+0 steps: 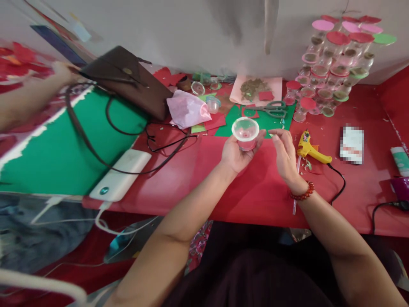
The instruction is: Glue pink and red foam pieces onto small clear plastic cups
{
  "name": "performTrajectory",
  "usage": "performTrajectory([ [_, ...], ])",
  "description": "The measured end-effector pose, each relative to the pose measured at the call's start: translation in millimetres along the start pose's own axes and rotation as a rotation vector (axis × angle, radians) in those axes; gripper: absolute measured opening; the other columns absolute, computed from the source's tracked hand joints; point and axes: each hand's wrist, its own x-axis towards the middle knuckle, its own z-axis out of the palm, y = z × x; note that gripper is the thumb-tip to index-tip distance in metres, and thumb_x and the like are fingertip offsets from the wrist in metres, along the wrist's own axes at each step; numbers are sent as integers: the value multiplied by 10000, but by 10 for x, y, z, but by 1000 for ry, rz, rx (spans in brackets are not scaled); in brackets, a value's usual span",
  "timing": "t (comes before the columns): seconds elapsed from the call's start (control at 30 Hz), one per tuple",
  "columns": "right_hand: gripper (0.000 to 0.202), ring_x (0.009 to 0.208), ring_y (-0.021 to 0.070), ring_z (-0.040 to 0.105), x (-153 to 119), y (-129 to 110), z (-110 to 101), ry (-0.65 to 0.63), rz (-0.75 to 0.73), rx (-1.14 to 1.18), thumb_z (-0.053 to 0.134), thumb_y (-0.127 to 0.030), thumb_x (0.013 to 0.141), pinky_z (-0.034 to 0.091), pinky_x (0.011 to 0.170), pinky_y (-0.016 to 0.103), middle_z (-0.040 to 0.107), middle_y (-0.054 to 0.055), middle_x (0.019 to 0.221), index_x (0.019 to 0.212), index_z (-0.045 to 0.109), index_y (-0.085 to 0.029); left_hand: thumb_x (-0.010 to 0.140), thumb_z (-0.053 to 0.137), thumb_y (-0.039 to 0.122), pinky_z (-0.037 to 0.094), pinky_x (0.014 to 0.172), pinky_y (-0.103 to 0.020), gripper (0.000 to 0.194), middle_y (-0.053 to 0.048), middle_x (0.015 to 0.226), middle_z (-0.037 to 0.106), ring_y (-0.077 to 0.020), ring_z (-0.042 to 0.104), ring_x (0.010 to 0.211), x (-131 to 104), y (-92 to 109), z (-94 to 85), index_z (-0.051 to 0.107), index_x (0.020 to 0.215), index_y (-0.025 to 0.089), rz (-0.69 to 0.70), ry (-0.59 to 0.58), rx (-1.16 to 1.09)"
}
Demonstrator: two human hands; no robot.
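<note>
My left hand holds a small clear plastic cup from below and the side. The cup stands upright with a white rim, and its inside looks pinkish from the red behind it. Just right of it, my right hand is raised, with a bead bracelet on the wrist. Its thumb and fingertips come together at a tiny pale scrap, too small to make out well. Beneath both hands lies a red sheet. Beside my right wrist rests a yellow glue gun with a clear glue stick in it.
Scissors lie on green paper. Stacked clear cups with coloured paper discs stand at the back right. Leftward are a brown bag, glasses, a white power bank and another person's arm.
</note>
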Motion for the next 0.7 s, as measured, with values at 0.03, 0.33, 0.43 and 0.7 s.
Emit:
performTrajectory([
  [0.03,310,1179,252,603,-4,4,5,-11,-25,-19,532,-572,1037,508,1085,505,655,72,1172,1090,671,-300,1051,350,205,666,835,-308,363,-101,947,785,-212,792,1037,5,-2,3,694,1159,161,1,16,-9],
  [0.33,612,1462,403,413,-31,140,91,-174,-122,-256,869,-543,766,330,1243,717,488,129,1525,1289,642,-321,1063,347,266,640,710,-272,369,-107,921,779,-218,782,957,43,-107,-36,698,1004,171,-187,-46,30],
  [0.43,508,1403,408,441,-31,168,103,-162,-110,-296,895,-473,744,363,1206,734,514,121,1498,1177,686,-311,1095,323,270,594,666,-214,424,-88,877,768,-155,754,809,45,-148,-36,676,885,166,-228,-45,-9],
  [0.7,434,1324,367,529,25,207,72,-65,-83,-260,874,-485,763,462,1146,654,577,148,1376,1096,711,-260,1093,408,539,620,788,-328,483,-102,929,787,-228,769,900,17,-129,-126,728,1069,177,-194,-147,60],
])
